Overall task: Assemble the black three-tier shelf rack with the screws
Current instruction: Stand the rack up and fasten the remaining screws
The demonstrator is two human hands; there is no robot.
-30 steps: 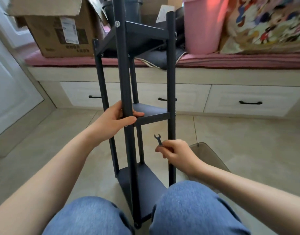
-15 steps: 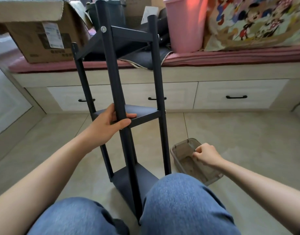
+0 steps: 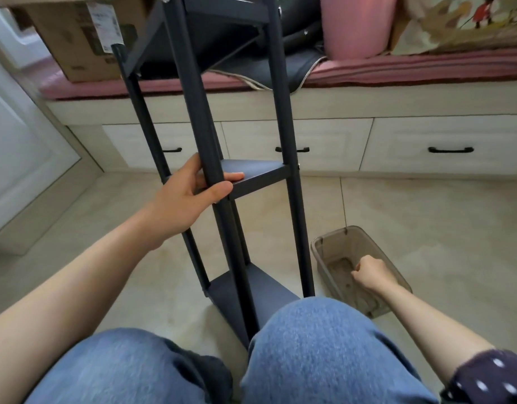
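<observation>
Two hands at work, black three-tier shelf rack (image 3: 252, 176) upright at centre frame, standing on the tiled floor (image 3: 426, 217) between the knees.
Left hand (image 3: 190, 196) grips the nearest post at middle-shelf level, thumb and fingers wrapped round it. Right hand (image 3: 374, 275), lower right of frame, reaches into a translucent plastic bin (image 3: 333, 246) beside the rack; fingers curled, contents of the grip cannot be told. Cardboard box (image 3: 85, 39), upper left, carries a white shipping label, print too blurred to read. Pink container (image 3: 356, 24) and cartoon-print cushion (image 3: 461, 21) sit on the bench, upper right.
</observation>
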